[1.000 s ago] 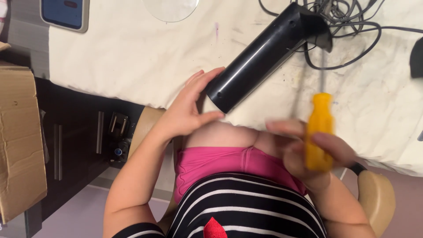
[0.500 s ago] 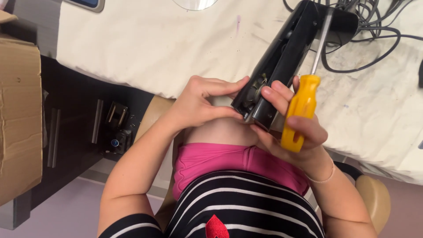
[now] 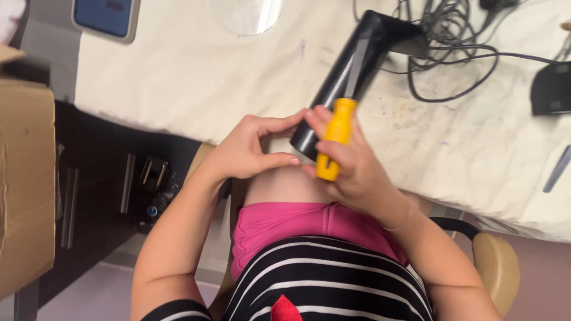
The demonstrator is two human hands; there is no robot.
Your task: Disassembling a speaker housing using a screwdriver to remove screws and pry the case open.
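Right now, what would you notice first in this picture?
The bright yellow screwdriver in the right hand stands out, in the middle of the view. Its shaft lies along a long black device slanting across the white table, with the left hand at its near end. Tangled black cables lie top right.

Screwdriver handle (image 3: 334, 138): bright yellow, shaft silver-grey. Dryer-like tube (image 3: 351, 77): glossy black w/ a pale streak of glare. Cables (image 3: 452, 47): black. Counter (image 3: 178, 71) cover: off-white, w/ brownish smudges & a faint purple mark. Shorts (image 3: 285, 223): hot pink. Top (image 3: 333, 279): black w/ thin white stripes, red patch at bottom. Cardboard box (image 3: 27, 178): tan. Chair (image 3: 496, 267): beige pad, black arm.
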